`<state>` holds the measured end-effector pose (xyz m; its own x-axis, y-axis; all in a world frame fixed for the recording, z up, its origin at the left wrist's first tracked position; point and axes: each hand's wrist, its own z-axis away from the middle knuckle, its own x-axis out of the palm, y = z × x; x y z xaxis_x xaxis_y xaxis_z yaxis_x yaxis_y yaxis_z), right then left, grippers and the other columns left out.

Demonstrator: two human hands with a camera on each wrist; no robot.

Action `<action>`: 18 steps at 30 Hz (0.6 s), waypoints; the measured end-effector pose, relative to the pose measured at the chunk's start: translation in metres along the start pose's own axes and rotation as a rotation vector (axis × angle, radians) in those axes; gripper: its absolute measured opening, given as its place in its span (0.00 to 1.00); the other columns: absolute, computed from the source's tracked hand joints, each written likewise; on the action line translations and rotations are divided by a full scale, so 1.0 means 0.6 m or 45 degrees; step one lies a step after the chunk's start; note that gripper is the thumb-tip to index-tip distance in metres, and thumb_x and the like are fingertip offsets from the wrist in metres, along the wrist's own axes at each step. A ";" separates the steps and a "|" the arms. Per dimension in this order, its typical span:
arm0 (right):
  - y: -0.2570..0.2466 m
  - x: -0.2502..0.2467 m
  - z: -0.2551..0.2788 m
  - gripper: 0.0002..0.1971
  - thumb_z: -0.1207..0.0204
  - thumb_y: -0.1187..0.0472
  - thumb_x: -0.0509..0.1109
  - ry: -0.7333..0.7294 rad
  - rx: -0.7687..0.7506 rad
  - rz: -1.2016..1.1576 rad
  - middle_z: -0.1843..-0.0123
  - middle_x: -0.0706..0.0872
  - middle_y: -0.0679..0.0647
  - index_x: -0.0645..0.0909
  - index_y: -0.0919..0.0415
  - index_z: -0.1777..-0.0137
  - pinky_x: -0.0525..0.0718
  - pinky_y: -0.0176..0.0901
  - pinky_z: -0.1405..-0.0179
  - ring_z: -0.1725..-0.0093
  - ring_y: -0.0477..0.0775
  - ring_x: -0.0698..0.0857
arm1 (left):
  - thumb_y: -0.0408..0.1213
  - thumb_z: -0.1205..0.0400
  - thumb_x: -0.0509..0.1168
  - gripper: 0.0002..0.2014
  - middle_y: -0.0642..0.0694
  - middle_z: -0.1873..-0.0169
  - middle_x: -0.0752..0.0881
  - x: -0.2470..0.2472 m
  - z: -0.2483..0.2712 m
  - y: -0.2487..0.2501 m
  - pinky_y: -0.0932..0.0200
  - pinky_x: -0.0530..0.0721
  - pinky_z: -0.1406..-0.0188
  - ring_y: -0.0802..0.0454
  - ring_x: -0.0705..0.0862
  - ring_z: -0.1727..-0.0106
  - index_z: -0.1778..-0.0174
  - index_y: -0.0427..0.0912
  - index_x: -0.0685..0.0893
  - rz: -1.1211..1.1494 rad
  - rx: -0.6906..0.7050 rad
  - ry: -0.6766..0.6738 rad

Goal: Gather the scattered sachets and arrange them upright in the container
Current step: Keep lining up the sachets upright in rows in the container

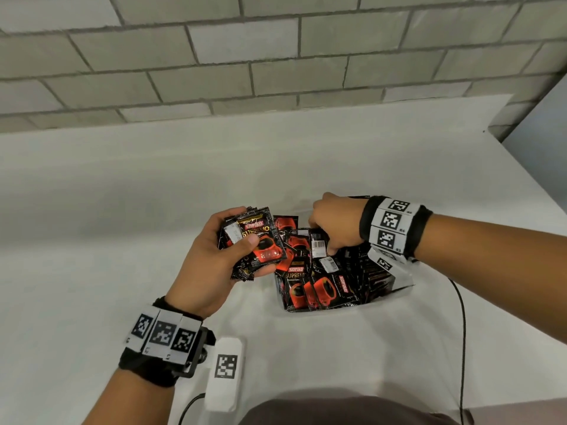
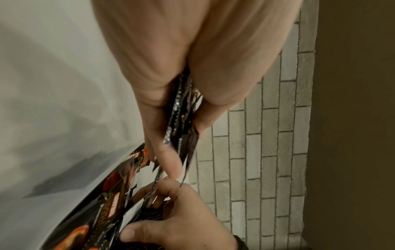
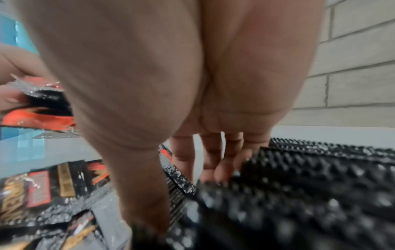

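My left hand (image 1: 242, 243) grips a stack of black-and-red coffee sachets (image 1: 260, 240) just left of the container, thumb pressed on the top one. The left wrist view shows that stack (image 2: 181, 121) edge-on between thumb and fingers. The white container (image 1: 402, 277) holds several sachets (image 1: 322, 286), some upright on its right side, others leaning or lying at its left. My right hand (image 1: 325, 237) reaches into it and pinches a sachet with a barcode label (image 1: 318, 244). In the right wrist view, thumb and fingers (image 3: 213, 157) straddle a sachet (image 3: 177, 177) beside the upright row (image 3: 299, 186).
The white table (image 1: 122, 240) ends at a grey block wall (image 1: 276, 56) behind and drops off at the far right. A white device with a marker tag (image 1: 225, 372) lies near the front edge. A black cable (image 1: 461, 332) runs down from my right wrist.
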<state>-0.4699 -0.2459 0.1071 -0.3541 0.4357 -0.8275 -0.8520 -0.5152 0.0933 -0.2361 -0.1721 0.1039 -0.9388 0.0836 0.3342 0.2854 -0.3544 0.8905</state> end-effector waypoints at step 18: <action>0.020 -0.072 0.124 0.26 0.31 0.65 0.84 0.531 -0.219 -1.599 0.54 0.94 0.58 0.74 0.59 0.38 0.85 0.47 0.73 0.68 0.56 0.87 | 0.32 0.21 0.72 0.26 0.38 0.35 0.88 0.048 -0.017 -0.011 0.27 0.88 0.43 0.30 0.88 0.36 0.26 0.45 0.77 -0.061 0.063 -0.050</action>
<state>-0.4936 -0.2158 0.1849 0.7997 0.4393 -0.4092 -0.4409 -0.0328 -0.8969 -0.2667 -0.1770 0.1044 -0.9437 0.1363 0.3015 0.2501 -0.3026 0.9197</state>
